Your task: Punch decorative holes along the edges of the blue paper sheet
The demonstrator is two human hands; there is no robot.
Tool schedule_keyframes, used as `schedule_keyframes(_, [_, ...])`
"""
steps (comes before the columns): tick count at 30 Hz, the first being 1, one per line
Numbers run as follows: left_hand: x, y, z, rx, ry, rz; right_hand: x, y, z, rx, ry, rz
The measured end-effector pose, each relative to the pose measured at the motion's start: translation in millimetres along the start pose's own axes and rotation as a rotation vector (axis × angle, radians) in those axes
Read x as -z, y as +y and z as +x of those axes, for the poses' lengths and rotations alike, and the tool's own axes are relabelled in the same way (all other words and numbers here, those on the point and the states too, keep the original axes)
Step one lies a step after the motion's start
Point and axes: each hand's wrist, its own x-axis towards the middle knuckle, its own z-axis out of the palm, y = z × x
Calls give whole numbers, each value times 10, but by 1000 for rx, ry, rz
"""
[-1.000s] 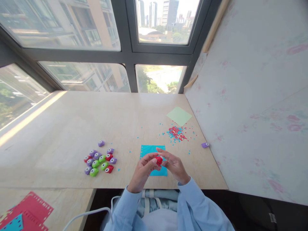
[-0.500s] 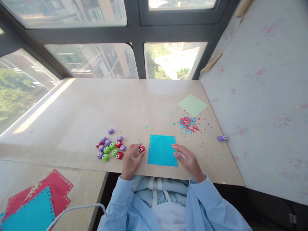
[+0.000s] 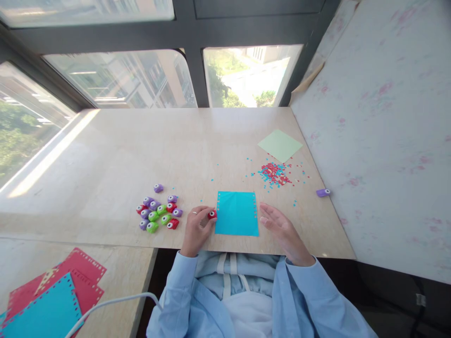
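A blue paper square with punched holes along its left and right edges lies flat near the table's front edge. My left hand holds a small red punch against the paper's left edge. Just right of the paper, my right hand rests open on the table, holding nothing.
A cluster of several purple, green and red punches lies left of my hands. Red and blue paper bits, a green paper square and a lone purple punch lie to the right. Red and blue punched sheets sit on the lower table.
The red punch went from both hands above the paper down to the table at the paper's left edge, in my left hand. My right hand let go and moved right.
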Motion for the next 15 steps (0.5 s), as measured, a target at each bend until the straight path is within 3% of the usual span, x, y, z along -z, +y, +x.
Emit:
schedule_keyframes(8, [-27,29,38,-71,-51,45,-90,-7,10,-11,4,213])
schedule_keyframes(12, [-39,51,15,-85,-27,70,-125,-9,64,-38,53,353])
schedule_keyframes(15, [-66,52,-4,-82,4,87,-142,-9,136,-53,59,328])
